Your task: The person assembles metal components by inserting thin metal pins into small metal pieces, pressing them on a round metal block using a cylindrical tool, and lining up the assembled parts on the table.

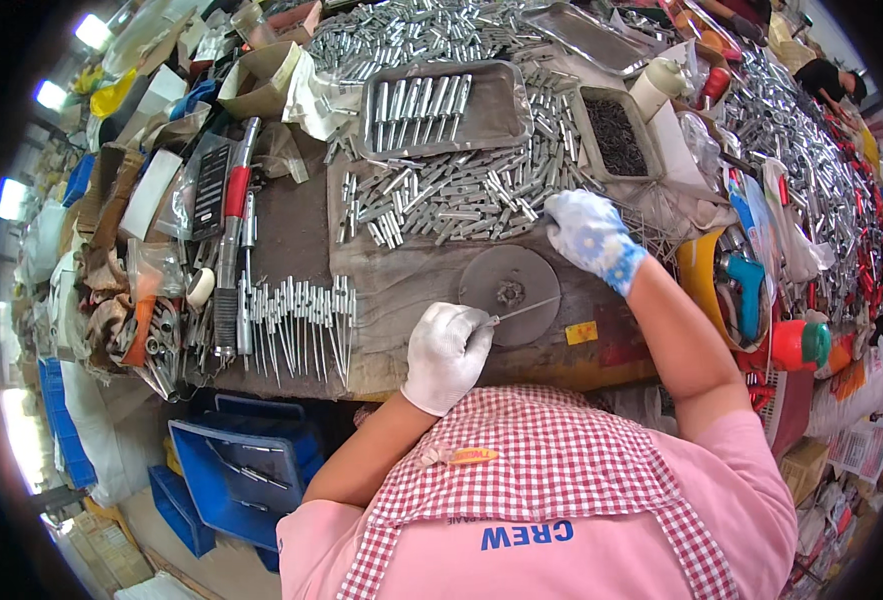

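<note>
My left hand (448, 352), in a white glove, is closed on a thin metal rod (529, 309). The rod points right, across a round grey disc (483, 278) with a dark lump at its middle. My right hand (593, 234), in a white and blue patterned glove, is at the right edge of a heap of short silvery metal pieces (481, 195). Its fingers are drawn together; whatever they hold is hidden. To the left, several thin rods with silvery sleeves (301, 315) lie in a row at the bench edge.
Behind the heap lies a metal tray (514, 110) with several handled pieces in a row. A bin of small dark parts (616, 135) stands by a pale bottle (656, 85). A yellow container (699, 275) is at right; blue crates (231, 470) sit below left.
</note>
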{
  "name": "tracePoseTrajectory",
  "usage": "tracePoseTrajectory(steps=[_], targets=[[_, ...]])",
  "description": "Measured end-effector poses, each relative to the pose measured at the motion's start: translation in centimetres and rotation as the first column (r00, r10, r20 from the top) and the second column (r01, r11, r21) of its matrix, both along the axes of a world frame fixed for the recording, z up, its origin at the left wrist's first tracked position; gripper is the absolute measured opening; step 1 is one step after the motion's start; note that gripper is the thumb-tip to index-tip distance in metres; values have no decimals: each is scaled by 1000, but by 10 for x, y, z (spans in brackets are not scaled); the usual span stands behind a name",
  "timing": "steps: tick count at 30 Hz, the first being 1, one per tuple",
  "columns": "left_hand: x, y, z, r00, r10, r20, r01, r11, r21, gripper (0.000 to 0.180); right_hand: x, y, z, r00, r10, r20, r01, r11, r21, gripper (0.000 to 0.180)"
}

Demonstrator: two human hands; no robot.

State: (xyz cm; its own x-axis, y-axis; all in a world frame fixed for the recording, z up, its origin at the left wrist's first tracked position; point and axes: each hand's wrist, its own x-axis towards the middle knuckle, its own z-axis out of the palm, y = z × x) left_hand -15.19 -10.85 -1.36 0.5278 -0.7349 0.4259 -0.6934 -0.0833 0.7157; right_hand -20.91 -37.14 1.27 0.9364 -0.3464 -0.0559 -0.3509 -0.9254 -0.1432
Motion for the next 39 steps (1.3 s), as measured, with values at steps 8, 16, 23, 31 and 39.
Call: tracePoseTrajectory(steps=[8,16,23,31,39], targets=[[-2,-8,-19,990,0,144,-12,997,77,16,-69,72,-10,856,134,499,-356,854,380,28],[-1,-7,-18,997,6,73,-10,998,55,17,-62,97,-31,892,160,423,-276,934,228,16],[1,-7,-20,998,-1,60,-2,998,63,16,-47,100,-5,923,316,221,-341,936,86,14],[1,-8,-21,996,3,84,-8,998,65,15,-23,98,10,927,374,-18,-372,926,62,15],[0,-9,-13,999,-15,32,11,993,114,16,-66,111,-10,889,422,177,-403,906,-134,20]])
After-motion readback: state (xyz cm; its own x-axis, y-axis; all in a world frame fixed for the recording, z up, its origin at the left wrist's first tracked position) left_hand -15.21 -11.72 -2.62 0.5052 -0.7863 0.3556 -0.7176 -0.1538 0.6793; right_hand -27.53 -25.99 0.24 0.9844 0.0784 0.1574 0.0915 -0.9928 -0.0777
